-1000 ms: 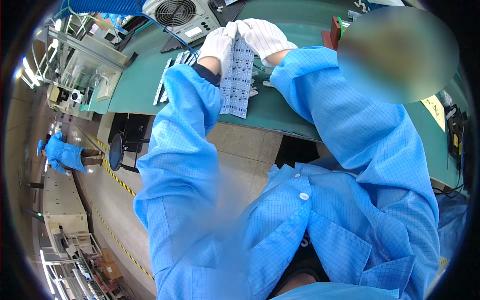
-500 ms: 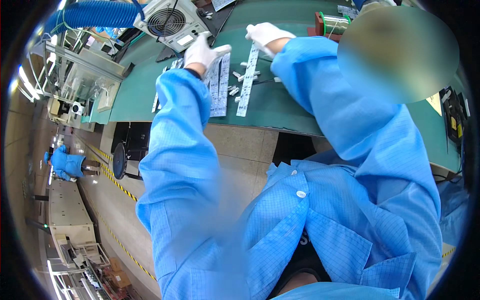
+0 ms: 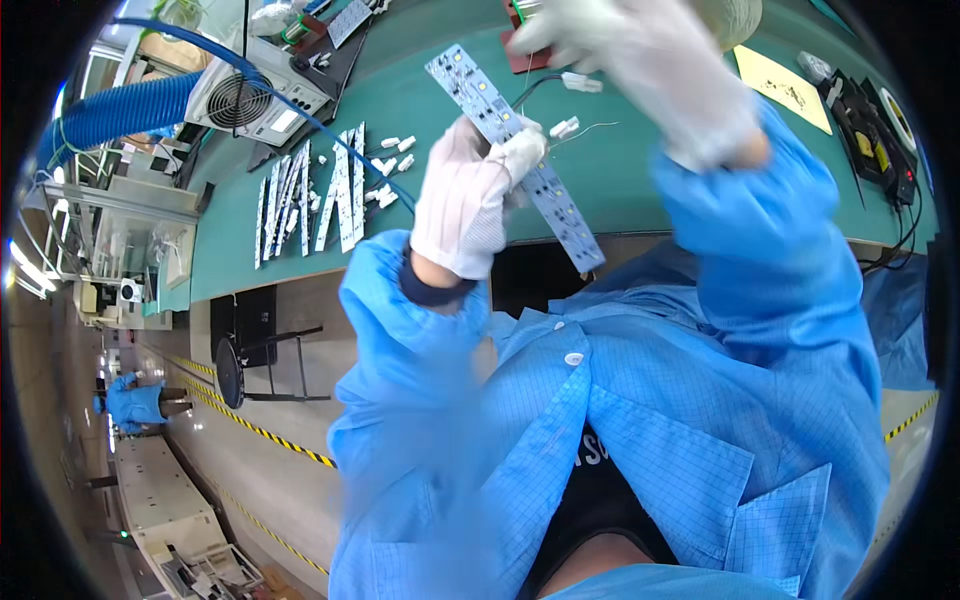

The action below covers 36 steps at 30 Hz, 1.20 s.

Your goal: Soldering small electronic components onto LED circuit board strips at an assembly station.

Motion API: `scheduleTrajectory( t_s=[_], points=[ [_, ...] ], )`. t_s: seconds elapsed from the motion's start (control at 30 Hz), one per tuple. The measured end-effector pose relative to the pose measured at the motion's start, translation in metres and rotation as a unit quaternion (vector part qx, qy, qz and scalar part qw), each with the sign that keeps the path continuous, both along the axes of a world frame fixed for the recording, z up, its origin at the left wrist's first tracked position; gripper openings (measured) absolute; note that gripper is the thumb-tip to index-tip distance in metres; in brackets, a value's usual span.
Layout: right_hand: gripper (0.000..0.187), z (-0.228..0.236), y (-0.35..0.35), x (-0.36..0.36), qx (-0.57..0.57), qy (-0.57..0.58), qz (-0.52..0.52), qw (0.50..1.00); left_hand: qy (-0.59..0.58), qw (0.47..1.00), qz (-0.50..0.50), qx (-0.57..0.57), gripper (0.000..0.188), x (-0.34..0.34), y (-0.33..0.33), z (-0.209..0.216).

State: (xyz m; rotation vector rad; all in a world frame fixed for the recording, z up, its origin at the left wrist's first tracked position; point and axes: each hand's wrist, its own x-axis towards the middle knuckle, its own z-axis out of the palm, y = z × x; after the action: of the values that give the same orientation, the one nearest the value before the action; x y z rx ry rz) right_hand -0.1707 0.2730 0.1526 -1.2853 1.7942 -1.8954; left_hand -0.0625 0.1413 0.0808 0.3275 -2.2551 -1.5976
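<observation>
My left hand (image 3: pixel 470 190), in a white glove, is closed round the middle of a long circuit board strip (image 3: pixel 575 222) dotted with small yellow-white LEDs. The strip slants above the front edge of the bench. A dark cable with a white connector (image 3: pixel 582 82) shows close behind the strip. Another white connector (image 3: pixel 564 127) is right beside the gloved fingers. My right hand (image 3: pixel 640 75), also gloved, is up at the far side, partly over a red-brown stand (image 3: pixel 525 52). Motion smears its fingers, so any hold is unclear.
Several strips (image 3: pixel 350 190) and white connectors (image 3: pixel 385 195) lie on the green bench (image 3: pixel 630 190) at left. A vented machine (image 3: pixel 240 100) and blue hose (image 3: pixel 120 120) stand behind. A thin blue tube (image 3: pixel 330 135) crosses the view. Yellow paper (image 3: pixel 785 88) and a black tool holder (image 3: pixel 875 140) are right.
The strip that was by my right hand is now raised in my left hand. My right hand has moved further right and blurs. The whole view has shifted.
</observation>
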Motion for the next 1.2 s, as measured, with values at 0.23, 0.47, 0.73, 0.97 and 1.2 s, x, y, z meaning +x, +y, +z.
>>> scheduleTrajectory(
  t_s=[0.23, 0.47, 0.73, 0.97, 1.2],
  points=[
    [0.038, -0.095, 0.102, -0.001, 0.055, -0.103, -0.159, 0.980, 0.158, 0.963, -0.007, 0.219, 0.026, -0.013, 0.041, -0.016],
    [0.081, -0.128, 0.109, -0.001, -0.051, -0.430, 0.234, 0.871, 0.172, 0.915, 0.001, 0.365, 0.020, -0.025, 0.062, -0.021],
    [0.050, -0.142, 0.121, -0.034, -0.262, -0.349, 0.129, 0.890, 0.167, 0.912, 0.063, 0.369, 0.015, -0.032, 0.058, -0.037],
    [0.071, -0.138, 0.113, -0.039, -0.149, -0.176, 0.032, 0.973, 0.193, 0.898, 0.081, 0.386, 0.018, -0.028, 0.055, -0.041],
    [0.077, -0.134, 0.097, -0.024, 0.089, 0.148, -0.147, 0.974, 0.160, 0.913, 0.115, 0.358, 0.021, -0.038, 0.069, -0.039]
  ],
)
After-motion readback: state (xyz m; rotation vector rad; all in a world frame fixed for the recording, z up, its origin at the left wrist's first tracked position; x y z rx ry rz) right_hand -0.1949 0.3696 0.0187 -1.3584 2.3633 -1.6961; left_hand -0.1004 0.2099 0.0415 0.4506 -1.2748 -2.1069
